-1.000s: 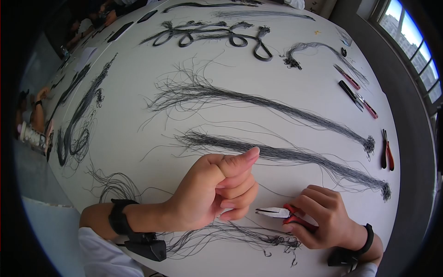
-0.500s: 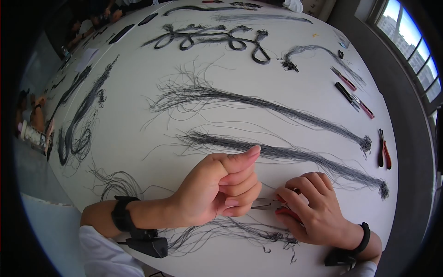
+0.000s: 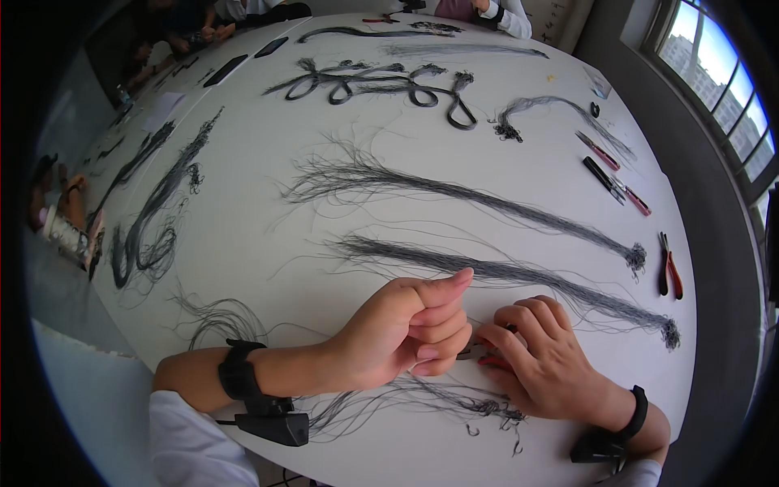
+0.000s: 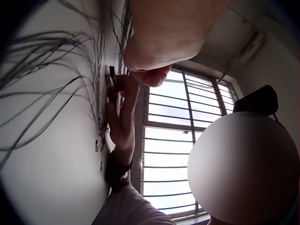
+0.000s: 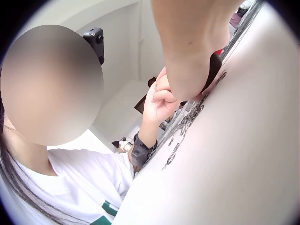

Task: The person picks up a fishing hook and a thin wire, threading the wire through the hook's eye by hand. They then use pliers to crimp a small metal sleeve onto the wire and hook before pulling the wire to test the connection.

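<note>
My left hand (image 3: 410,333) hovers over the near table edge, its fingers curled in and the thumb laid along the index finger. I cannot tell whether a thin strand runs inside those fingers. My right hand (image 3: 545,357) grips red-handled pliers (image 3: 492,361), mostly covered by the fingers, with the tips pointing at the left hand's lower fingers. Below both hands lies a loose bundle of dark strands (image 3: 349,412) with small hooks (image 3: 473,431) at its right end. In the right wrist view the left hand (image 5: 161,99) is also curled.
Two long strand bundles (image 3: 462,261) (image 3: 462,192) stretch across the table behind my hands. Looped bundles (image 3: 365,81) lie farther back. At the right edge are red-and-black pliers (image 3: 670,272), pink-handled snips (image 3: 600,152) and a black-handled tool (image 3: 602,177). Other people (image 3: 466,10) sit around the table.
My right hand has moved left with the pliers, bringing their tips up to the left hand. The left hand keeps its curled shape, and the head view has tilted slightly.
</note>
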Demonstrator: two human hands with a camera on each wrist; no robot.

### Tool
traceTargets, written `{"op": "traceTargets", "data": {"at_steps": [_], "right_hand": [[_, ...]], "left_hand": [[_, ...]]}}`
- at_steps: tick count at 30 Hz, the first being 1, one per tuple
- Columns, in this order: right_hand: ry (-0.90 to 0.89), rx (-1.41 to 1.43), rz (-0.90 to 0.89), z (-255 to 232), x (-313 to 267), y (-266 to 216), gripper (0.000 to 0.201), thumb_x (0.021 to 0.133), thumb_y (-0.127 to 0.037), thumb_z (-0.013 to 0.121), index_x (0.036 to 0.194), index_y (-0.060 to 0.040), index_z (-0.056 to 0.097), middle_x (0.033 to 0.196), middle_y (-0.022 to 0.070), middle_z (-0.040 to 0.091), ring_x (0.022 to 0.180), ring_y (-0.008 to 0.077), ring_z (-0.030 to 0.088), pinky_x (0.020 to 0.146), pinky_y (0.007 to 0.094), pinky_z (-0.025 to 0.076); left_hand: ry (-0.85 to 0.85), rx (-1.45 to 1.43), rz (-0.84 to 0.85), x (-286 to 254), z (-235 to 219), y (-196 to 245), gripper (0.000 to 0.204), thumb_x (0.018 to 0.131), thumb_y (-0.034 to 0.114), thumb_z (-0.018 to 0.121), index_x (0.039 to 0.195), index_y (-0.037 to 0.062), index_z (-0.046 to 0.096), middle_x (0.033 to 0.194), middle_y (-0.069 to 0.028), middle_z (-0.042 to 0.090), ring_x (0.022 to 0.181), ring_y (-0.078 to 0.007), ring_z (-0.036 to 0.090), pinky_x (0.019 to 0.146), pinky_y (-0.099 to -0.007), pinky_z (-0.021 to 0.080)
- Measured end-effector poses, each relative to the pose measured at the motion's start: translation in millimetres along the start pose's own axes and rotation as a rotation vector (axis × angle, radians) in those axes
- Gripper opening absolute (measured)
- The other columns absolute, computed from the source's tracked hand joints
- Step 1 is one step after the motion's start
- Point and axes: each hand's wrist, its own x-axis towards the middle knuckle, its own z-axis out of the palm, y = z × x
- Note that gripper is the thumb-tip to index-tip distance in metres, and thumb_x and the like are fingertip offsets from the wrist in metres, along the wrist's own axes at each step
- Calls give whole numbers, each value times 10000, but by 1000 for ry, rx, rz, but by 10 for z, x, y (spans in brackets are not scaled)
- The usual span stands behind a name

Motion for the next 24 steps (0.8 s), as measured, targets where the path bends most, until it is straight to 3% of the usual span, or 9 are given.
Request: {"op": "traceTargets", "data": {"at_steps": [5,8,10,15,17,19,22,24], "right_hand": [[-34,49,5,-85,23,-46,468,695,-200,677,1087,-32,485,990,120,462,918,297,463,847,415,352],[53,130,55,-101,48,-57,468,700,-238,704,1070,-21,516,990,120,503,916,298,483,824,401,385],[162,248,40,-125,64,-55,450,678,-198,733,1039,7,558,967,121,570,883,287,516,774,375,431],[209,447,118,-17,68,-114,314,681,-85,725,958,17,617,845,109,628,748,245,556,662,315,471],[222,476,159,-31,66,-144,263,692,-56,713,934,8,633,804,102,633,699,215,562,633,294,472],[94,653,383,-78,79,-214,181,721,-45,697,896,-21,660,755,84,635,624,160,551,582,261,459],[-2,806,482,-41,71,-234,158,750,-70,692,902,-37,670,762,71,643,611,122,539,579,247,449],[-9,819,504,-34,58,-238,162,761,-77,687,912,-23,667,760,60,645,609,141,538,578,248,453]], "left_hand": [[2,7,14,0,8,-16,529,962,374,354,504,148,216,480,30,213,469,-115,287,413,-251,251],[-31,13,8,2,6,-51,531,962,376,357,505,145,218,480,28,219,464,-116,290,410,-254,260],[-33,2,20,15,24,-96,541,948,386,407,513,136,204,484,13,227,440,-134,307,407,-267,297],[-54,-7,12,2,84,-135,537,945,380,422,515,135,215,490,14,232,447,-130,335,410,-270,323],[-42,26,22,-12,109,-138,525,963,384,355,513,141,234,490,22,244,476,-126,356,398,-259,325],[-37,24,41,-22,133,-126,526,963,385,354,513,141,233,491,21,244,480,-127,364,395,-263,333],[-36,14,73,-30,137,-121,529,952,391,386,516,137,228,497,13,249,493,-136,388,404,-277,352],[-41,5,87,-36,129,-123,535,942,396,420,519,134,222,502,5,254,503,-143,404,415,-287,363]]}}
